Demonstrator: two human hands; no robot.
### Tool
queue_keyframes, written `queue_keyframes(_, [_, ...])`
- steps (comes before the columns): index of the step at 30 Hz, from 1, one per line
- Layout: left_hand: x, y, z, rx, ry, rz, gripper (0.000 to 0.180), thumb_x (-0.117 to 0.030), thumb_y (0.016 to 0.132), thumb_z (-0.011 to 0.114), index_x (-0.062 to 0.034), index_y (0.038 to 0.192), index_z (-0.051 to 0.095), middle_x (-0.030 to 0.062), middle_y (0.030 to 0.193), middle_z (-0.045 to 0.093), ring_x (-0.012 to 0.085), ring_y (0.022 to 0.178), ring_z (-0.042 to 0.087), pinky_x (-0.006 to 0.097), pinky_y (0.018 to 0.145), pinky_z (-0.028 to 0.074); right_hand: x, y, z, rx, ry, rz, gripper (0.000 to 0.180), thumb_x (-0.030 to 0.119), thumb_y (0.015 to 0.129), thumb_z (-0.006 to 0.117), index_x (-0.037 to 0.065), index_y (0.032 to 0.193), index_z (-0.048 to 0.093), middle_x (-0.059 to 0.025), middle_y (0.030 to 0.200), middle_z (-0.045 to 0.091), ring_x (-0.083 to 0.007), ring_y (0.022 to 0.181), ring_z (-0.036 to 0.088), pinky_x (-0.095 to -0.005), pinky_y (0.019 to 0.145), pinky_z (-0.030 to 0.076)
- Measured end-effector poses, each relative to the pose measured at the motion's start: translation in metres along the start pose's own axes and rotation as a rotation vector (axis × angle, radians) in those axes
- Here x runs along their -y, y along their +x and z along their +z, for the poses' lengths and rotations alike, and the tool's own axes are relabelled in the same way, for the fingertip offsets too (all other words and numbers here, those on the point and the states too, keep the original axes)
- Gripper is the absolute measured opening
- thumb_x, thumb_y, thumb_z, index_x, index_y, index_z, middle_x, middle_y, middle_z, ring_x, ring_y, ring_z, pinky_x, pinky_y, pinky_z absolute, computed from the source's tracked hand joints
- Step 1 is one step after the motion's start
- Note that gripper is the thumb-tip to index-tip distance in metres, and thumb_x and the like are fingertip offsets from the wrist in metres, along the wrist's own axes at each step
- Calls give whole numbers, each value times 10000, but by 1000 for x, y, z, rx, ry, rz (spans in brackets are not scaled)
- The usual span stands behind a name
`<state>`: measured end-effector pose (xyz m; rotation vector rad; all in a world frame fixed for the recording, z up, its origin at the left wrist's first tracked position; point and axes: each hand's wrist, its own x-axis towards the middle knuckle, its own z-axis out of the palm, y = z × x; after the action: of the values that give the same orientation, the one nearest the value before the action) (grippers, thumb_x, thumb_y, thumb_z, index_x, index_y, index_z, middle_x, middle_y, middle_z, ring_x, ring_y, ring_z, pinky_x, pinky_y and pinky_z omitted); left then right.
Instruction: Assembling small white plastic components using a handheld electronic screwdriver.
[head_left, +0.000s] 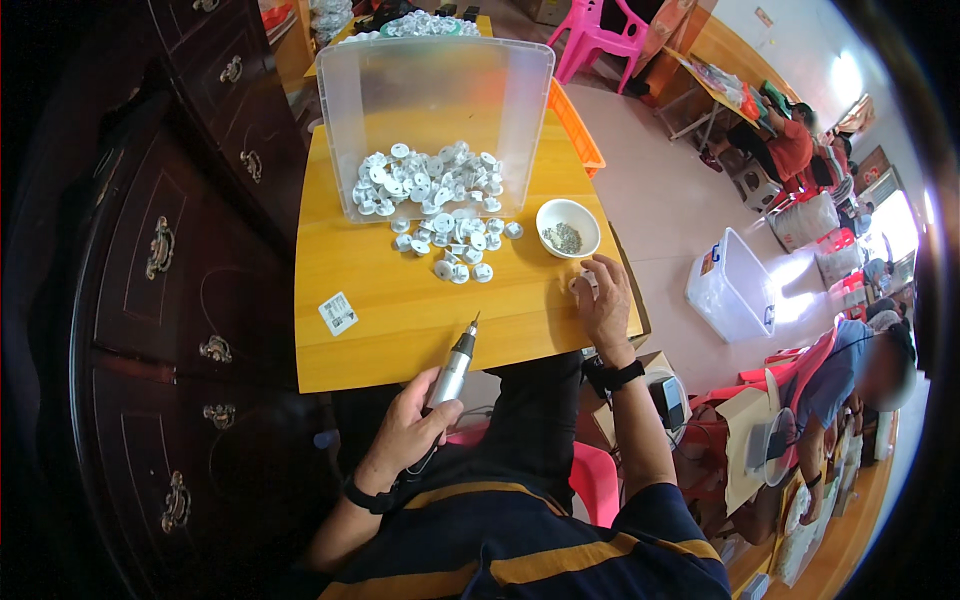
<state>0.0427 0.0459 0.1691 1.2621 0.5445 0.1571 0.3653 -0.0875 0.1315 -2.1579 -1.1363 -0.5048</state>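
My left hand [413, 427] is wrapped round a silver electric screwdriver [452, 372], whose thin bit points up and away over the table's near edge. At the table's right side, my right hand [607, 308] has its fingers curled over a small white plastic part [583, 284], partly hidden by them. Just beyond that hand stands a white bowl [549, 212] with small metal screws [563, 238] in it. A heap of white round plastic parts [425, 180] lies in a clear bin tipped on its side [440, 85], and several more [465, 245] have spilled out in front of it.
A yellow table [400, 330] carries all this, with a white printed label [338, 313] at its left. Dark drawers [150, 330] stand close on the left. An orange crate [577, 130] is behind the table; a clear tub [730, 285] sits on the floor. Other people work at right.
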Motion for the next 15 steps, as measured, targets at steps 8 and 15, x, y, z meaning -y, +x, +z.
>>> queue_keyframes(8, [-4,-5,-1,-16,14,9,507,-171,944,646,44,1361,456,37,831,596,68,618,543,225,564,473,-16,51,-2,72,-75,230,200,168,877,663,85,1058,640,-124,846,692,-346,782,678,-457,707,526])
queue_keyframes(15, [0,-9,-6,-52,49,19,538,-210,936,667,33,1369,459,47,848,608,74,609,558,229,554,479,-31,77,23,138,-123,167,190,176,872,660,88,1041,662,-138,876,696,-357,852,671,-466,772,520])
